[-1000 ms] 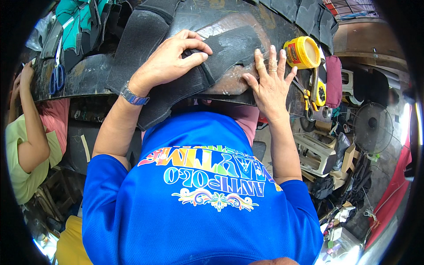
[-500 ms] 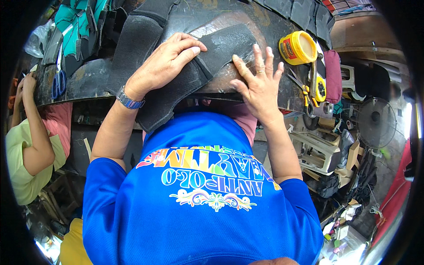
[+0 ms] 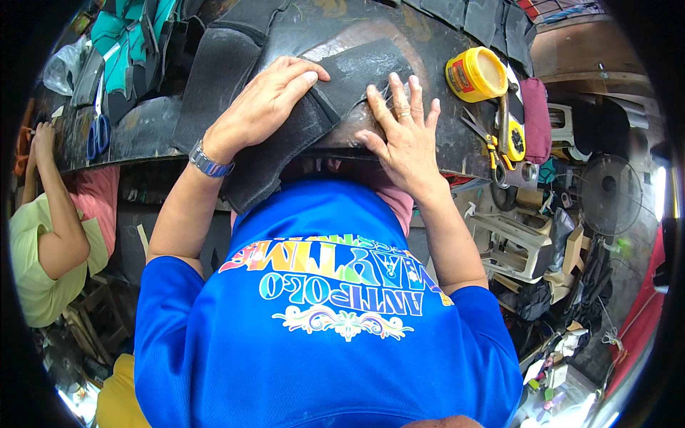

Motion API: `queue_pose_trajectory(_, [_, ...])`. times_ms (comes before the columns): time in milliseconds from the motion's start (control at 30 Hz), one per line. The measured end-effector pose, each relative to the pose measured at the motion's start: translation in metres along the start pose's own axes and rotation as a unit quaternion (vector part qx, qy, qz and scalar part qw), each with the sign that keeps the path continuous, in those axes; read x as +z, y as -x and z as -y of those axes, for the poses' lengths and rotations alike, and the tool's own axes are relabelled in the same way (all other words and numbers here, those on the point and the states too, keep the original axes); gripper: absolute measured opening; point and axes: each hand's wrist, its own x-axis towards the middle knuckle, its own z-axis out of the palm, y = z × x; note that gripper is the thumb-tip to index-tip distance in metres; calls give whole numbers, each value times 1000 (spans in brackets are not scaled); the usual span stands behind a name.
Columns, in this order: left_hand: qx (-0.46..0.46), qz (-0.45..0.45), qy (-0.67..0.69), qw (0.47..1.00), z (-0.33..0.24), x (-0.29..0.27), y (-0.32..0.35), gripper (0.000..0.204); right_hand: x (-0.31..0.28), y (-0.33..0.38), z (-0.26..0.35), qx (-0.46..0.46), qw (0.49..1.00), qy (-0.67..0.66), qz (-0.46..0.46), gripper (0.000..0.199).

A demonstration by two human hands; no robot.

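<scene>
Sliding left along the black rubber sheet [image 3: 314, 118], right hand [image 3: 403, 135] presses flat, fingers spread; left hand [image 3: 264, 107] curls gripping its edge.

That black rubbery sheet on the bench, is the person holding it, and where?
Yes. The left hand grips the black sheet at its upper edge, fingers curled over it. The right hand only presses flat on it, fingers spread.
</scene>
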Motion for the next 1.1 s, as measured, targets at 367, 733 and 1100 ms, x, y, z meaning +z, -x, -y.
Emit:
queue_pose_trajectory(367, [83, -62, 315, 944, -40, -11, -57, 31, -93, -27, -132, 204, 962, -91, -159, 60])
queue_pose_trajectory(733, [-235, 115, 429, 865, 25, 30, -106, 51, -93, -43, -170, 314, 938, 107, -100, 75])
queue_pose_trajectory(1100, [-201, 60, 519, 829, -24, 40, -95, 33, -61, -36, -65, -19, 900, -431, -68, 65])
